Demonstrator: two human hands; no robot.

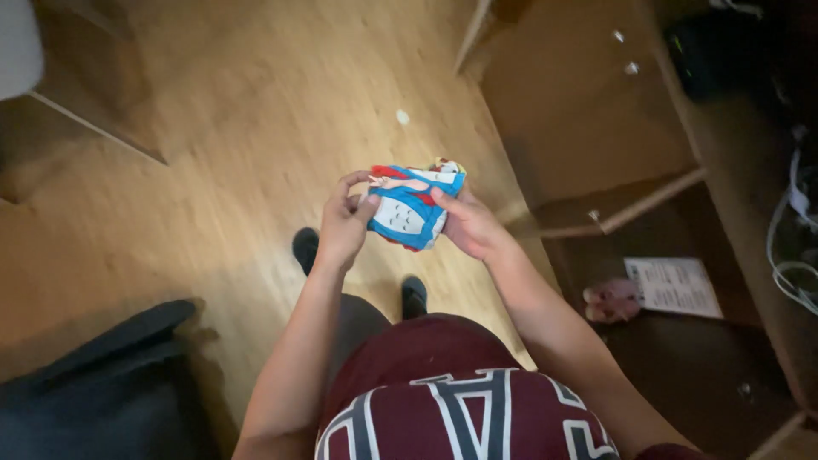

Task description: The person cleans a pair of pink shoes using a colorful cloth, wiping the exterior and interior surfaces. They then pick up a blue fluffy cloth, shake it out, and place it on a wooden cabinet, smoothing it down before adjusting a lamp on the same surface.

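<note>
I hold a small folded piece of cloth [413,207], blue with white and red print, in front of me above the wooden floor [213,170]. My left hand [345,223] pinches its left edge with thumb and fingers. My right hand [467,223] grips its right side, thumb lying across the front. The cloth is bunched up between the two hands. Below them I see my maroon shirt [452,383] and my dark socks [307,247] on the floor.
A wooden cabinet [588,111] with an open door [630,209] stands to the right. Inside its lower shelf lie a sheet of paper [675,285] and a pink thing [612,300]. A dark padded seat [102,383] is at lower left. Cables [792,247] hang at far right.
</note>
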